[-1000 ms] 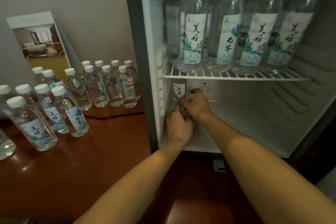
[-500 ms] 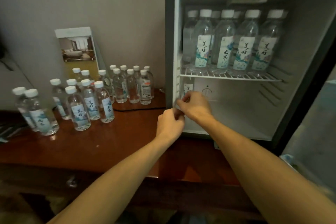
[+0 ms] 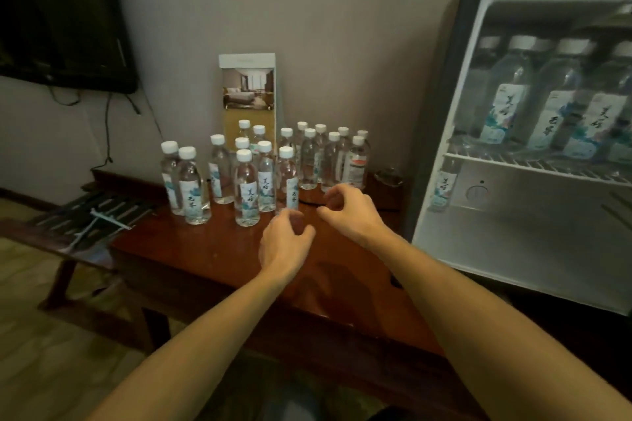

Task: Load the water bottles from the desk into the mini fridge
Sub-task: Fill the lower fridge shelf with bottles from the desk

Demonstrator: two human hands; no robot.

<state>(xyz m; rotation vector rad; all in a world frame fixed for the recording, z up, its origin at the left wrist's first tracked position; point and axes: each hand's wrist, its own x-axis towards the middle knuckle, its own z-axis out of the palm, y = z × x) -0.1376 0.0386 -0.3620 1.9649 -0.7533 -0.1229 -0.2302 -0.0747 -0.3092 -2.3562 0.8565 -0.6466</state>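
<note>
Left hand (image 3: 285, 243) and right hand (image 3: 349, 208): empty, fingers loosely curled. Small clear white-capped plastic water bottles (image 3: 247, 188) look light, squeezable and slick, so grip around the label.

Dim room. Grey wall (image 3: 342, 10), black TV (image 3: 61, 17) mounted upper left, cables (image 3: 108, 126) hanging below. Reddish wooden bench (image 3: 212, 249), slatted rack (image 3: 68, 212) at left, beige floor (image 3: 51, 352).

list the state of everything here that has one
fridge: open
shelf bottles: upright, capped
lower bottle: upright, bottom left inside
desk bottles: upright, capped, not yet loaded
left hand: loosely curled, empty
right hand: loosely curled, empty
tv: screen dark
</note>
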